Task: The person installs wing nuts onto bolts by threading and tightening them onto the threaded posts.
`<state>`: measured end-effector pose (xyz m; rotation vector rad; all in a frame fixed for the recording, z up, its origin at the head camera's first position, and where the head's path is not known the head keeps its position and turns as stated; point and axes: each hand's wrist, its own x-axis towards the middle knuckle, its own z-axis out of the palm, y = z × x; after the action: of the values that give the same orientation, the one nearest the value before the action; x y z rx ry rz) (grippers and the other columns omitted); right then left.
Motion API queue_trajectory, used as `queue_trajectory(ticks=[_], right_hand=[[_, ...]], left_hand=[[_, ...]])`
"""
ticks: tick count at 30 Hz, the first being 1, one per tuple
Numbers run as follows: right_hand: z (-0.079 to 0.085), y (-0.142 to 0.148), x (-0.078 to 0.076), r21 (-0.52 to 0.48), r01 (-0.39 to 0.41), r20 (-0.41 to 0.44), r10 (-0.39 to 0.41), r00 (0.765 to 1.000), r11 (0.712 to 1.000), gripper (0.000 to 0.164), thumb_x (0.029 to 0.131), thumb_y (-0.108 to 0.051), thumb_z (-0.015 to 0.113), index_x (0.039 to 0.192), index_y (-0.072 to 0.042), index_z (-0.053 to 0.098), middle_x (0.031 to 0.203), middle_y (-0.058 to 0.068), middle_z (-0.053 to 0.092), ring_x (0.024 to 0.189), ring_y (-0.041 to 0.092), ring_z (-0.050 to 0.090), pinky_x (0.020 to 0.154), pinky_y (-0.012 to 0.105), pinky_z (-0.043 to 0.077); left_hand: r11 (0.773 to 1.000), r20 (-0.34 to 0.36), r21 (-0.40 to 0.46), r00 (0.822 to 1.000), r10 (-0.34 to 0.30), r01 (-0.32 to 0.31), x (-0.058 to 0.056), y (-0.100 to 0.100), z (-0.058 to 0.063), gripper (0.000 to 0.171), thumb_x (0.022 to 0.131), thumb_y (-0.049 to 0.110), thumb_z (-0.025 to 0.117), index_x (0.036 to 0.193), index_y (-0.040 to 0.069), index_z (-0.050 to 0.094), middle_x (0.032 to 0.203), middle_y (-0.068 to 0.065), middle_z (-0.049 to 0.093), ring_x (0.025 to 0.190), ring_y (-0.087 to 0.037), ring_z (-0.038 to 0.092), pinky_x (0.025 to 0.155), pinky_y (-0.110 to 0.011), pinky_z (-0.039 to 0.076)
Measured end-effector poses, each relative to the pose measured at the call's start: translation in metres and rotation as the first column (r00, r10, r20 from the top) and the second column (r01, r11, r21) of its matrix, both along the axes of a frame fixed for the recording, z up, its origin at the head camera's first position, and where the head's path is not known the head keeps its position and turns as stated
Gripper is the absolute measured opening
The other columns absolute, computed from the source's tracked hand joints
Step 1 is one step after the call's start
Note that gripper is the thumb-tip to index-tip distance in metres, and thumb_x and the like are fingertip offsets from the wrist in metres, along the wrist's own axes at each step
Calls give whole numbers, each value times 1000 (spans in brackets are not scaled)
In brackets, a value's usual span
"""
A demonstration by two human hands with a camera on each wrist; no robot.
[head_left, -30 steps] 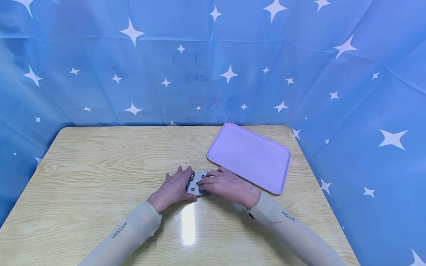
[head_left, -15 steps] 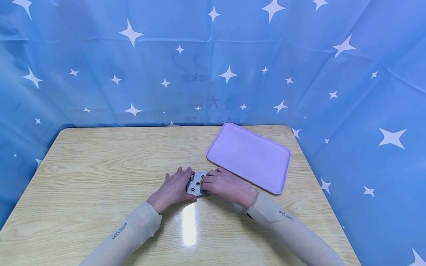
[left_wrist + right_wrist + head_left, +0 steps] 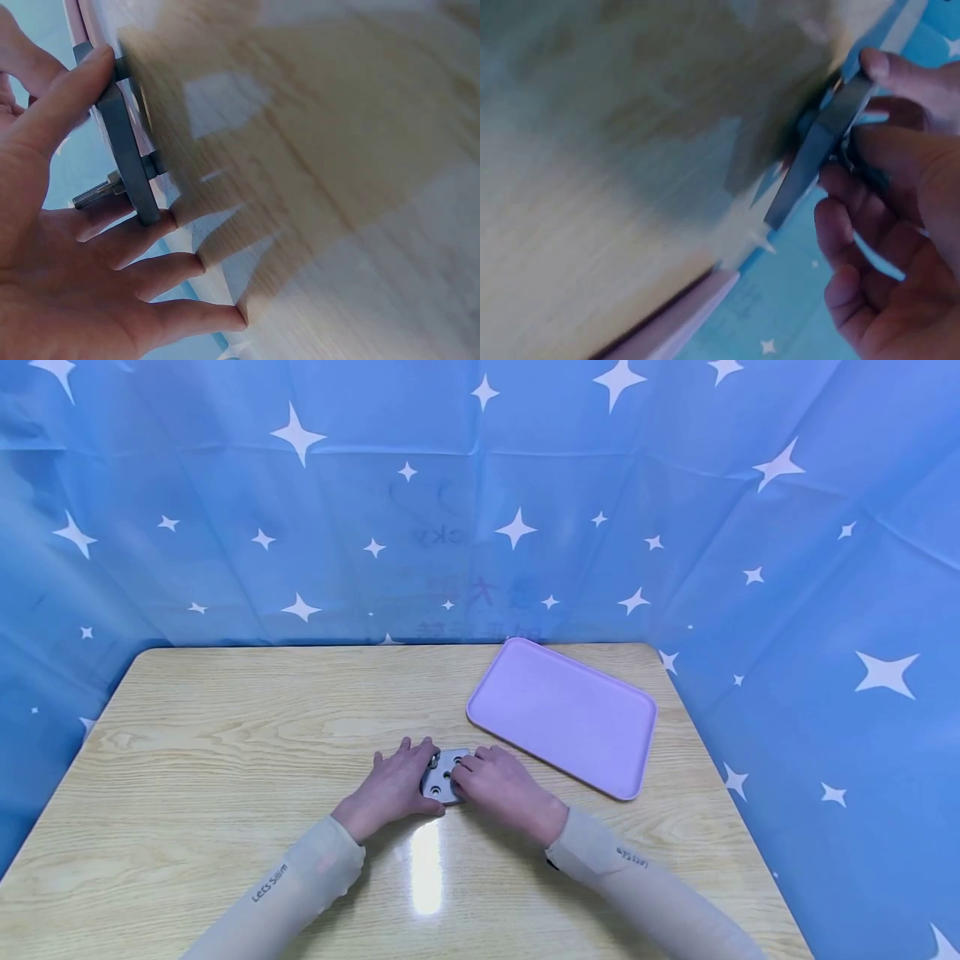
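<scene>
A grey metal plate with several round holes lies near the table's middle in the head view. My left hand holds it by the left side, thumb and index finger at opposite edges, other fingers spread. In the left wrist view a threaded bolt with a nut stands up from the plate, and short dark feet show beneath. At the plate's right part, my right hand has curled fingers around a small dark metal fastener, mostly hidden. The right thumb touches the plate's edge.
A purple tray lies at an angle beyond the right hand. The wood-grain table ends at a blue star-printed curtain at the back and right side.
My right hand first drew its fingers back from the plate's middle hole, then turned, its wrist swinging left and nearer. The left hand and plate have stayed in place.
</scene>
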<state>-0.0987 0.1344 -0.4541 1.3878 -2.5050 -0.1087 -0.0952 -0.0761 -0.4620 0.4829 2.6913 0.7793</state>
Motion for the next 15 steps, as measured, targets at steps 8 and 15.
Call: queue_trajectory(ticks=[8,15], right_hand=[[-2,-6,7,16,71,-32,-70,997,997,9,89,-16,78,95,-14,72,87,0,72,72,16,63,63,29,51],[2,0,5,-51,111,159,-102,982,993,32,98,-41,71,114,-13,71,96,-1,72,81,17,64,69,32,50]], left_hand=[[1000,-15,-6,1000,-7,6,0,0,1,91,75,35,93,148,3,50,156,-27,44,145,-53,35,108,-83,24],[1000,-17,0,1000,-11,11,1,0,2,86,75,33,94,144,4,52,156,-27,44,145,-54,35,106,-84,24]])
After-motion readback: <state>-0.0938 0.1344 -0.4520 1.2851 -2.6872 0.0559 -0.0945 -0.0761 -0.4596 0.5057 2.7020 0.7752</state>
